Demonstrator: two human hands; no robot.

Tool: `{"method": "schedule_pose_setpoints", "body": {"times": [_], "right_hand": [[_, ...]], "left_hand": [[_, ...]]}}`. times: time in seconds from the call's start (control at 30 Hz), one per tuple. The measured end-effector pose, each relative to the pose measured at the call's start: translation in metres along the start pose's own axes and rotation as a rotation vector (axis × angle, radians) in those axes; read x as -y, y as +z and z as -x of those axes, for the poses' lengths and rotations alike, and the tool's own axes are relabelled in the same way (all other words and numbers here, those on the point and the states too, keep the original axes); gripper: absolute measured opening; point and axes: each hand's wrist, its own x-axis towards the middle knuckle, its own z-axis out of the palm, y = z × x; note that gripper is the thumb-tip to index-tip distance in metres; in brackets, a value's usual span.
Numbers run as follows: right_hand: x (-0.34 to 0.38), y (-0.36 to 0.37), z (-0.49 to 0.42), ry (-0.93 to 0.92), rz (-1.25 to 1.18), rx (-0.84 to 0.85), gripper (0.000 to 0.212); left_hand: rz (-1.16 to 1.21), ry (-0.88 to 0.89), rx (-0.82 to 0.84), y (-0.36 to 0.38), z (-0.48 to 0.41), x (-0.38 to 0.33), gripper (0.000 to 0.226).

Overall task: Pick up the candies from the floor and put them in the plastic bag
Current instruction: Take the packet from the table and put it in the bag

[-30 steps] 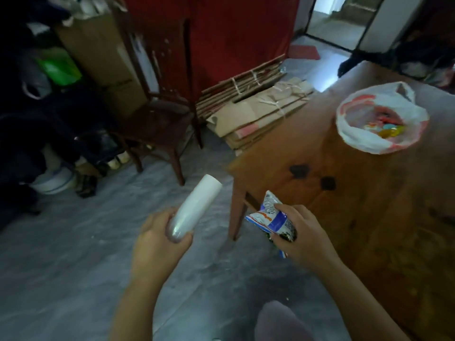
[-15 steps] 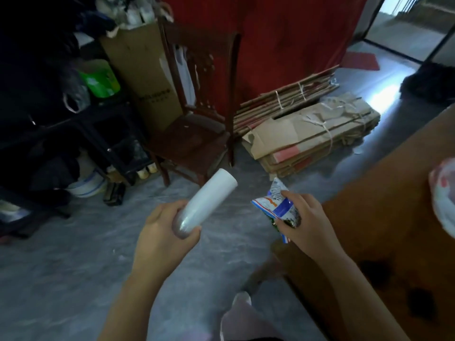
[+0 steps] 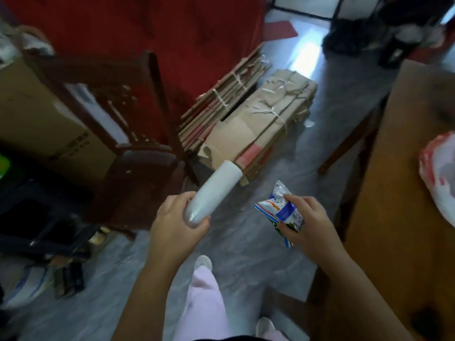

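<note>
1. The left hand (image 3: 176, 225) is wrapped around the lower end of a smooth white cylindrical roll (image 3: 213, 193); the roll tilts up and away toward the stacked cardboard.
2. The right hand (image 3: 309, 222) pinches a crinkled white, blue and orange foil snack packet (image 3: 280, 212) between thumb and fingers; the packet is held in the air over the grey marbled floor (image 3: 246, 242), just beside the table's edge.
3. The white plastic bag with red print (image 3: 440, 183) lies on the brown wooden table (image 3: 394, 217) at the far right, cut off by the frame edge (its contents cannot be made out from here); it is well apart from both hands.
4. A dark wooden chair (image 3: 138, 153) stands to the left of the hands; behind it is a large brown cardboard box (image 3: 37, 114).
5. 2 tied bundles of flattened cardboard (image 3: 258, 119) rest on the floor against a red cloth-covered surface (image 3: 147, 28).
6. Below the arms, pale pink trouser legs (image 3: 204, 299) and light shoes show; the whole scene is somewhat blurred.
</note>
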Motion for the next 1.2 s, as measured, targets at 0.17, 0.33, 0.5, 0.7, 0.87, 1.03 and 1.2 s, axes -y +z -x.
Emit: {"method": "schedule_pose_setpoints", "body": {"times": [0.17, 0.33, 0.5, 0.7, 0.87, 1.03, 1.2], "right_hand": [[0.030, -0.001, -0.057, 0.172, -0.025, -0.160, 0.059], [0.031, -0.028, -0.087, 0.311, 0.000, -0.324, 0.058], [-0.013, -0.056, -0.083, 0.535, 0.034, -0.455, 0.061], [-0.081, -0.097, -0.117, 0.641, 0.000, -0.669, 0.060], [-0.147, -0.167, -0.126, 0.747, 0.082, -0.790, 0.059], [-0.197, -0.222, -0.117, 0.949, 0.140, -0.937, 0.062], [-0.236, -0.241, -0.102, 1.235, 0.151, -0.899, 0.067]], "left_hand": [[-0.005, 0.253, 0.176, 0.009, -0.118, -0.012, 0.056], [0.131, 0.397, 0.315, 0.042, -0.196, -0.059, 0.052], [0.239, 0.546, 0.530, 0.095, -0.225, -0.103, 0.047], [0.176, 0.762, 0.646, 0.170, -0.264, -0.184, 0.053], [0.158, 0.905, 0.702, 0.225, -0.298, -0.278, 0.052], [0.177, 1.040, 0.766, 0.270, -0.305, -0.352, 0.052], [0.221, 1.135, 0.928, 0.321, -0.310, -0.401, 0.054]]}}
